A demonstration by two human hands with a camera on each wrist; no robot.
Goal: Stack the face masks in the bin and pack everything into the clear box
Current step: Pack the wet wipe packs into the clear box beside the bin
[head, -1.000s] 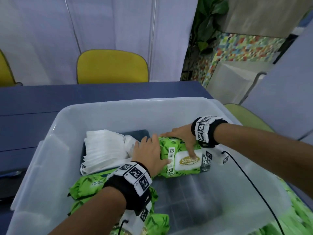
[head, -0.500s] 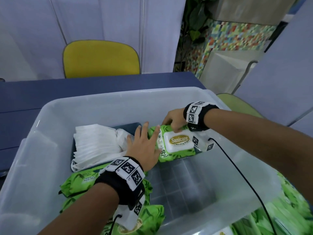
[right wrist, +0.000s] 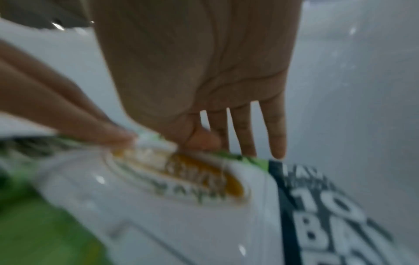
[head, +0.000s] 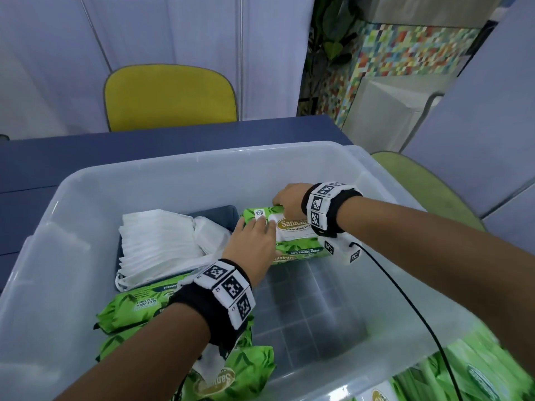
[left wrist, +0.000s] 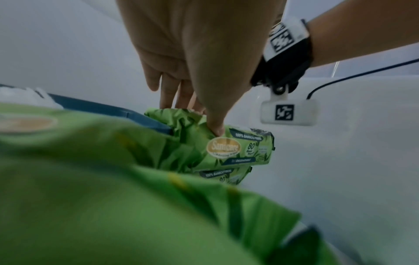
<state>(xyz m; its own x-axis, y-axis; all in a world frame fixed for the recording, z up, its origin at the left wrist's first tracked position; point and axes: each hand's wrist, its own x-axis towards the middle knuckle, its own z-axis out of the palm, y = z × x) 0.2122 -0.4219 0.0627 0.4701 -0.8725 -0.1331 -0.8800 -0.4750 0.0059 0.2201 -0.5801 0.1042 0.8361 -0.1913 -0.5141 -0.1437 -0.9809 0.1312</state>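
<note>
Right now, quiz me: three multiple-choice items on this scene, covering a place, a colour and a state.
1. Where do the face masks lie?
A. in the dark bin inside the clear box
B. on the chair
C. on the floor

2. What colour is the chair behind the table?
A. red
B. yellow
C. black

3. What is the left hand doing?
A. hanging idle
B. holding a mask
C. gripping the top wipes pack

Key: A, the masks sit in the bin; B, the chair back is yellow; C, the thumb and fingers clasp the pack's end.
</note>
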